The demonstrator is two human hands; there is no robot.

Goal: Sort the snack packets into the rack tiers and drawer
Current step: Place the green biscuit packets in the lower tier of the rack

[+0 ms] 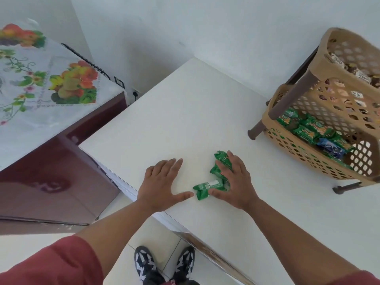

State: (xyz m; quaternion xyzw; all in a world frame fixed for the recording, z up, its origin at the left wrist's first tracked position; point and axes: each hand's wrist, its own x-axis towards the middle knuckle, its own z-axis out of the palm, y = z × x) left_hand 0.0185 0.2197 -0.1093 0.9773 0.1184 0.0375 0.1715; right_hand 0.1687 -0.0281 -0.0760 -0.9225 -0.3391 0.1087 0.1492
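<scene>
A few green snack packets point(207, 187) lie together on the white table point(185, 124) near its front edge. My right hand point(236, 182) lies over them with its fingers spread, covering the far ones. Flat on the table just left of the packets is my left hand point(161, 182), its thumb tip close to the nearest packet. At the right stands a tan perforated rack point(304, 153). Its lower tier holds green packets point(306, 128) and a blue one point(329, 147). Brown and white packets point(349, 87) fill the tiers above.
A maroon fridge point(51, 182) with a floral cover point(45, 85) stands left of the table. White walls close the corner behind. The table's front edge runs diagonally past my shoes point(164, 266) on the tiled floor.
</scene>
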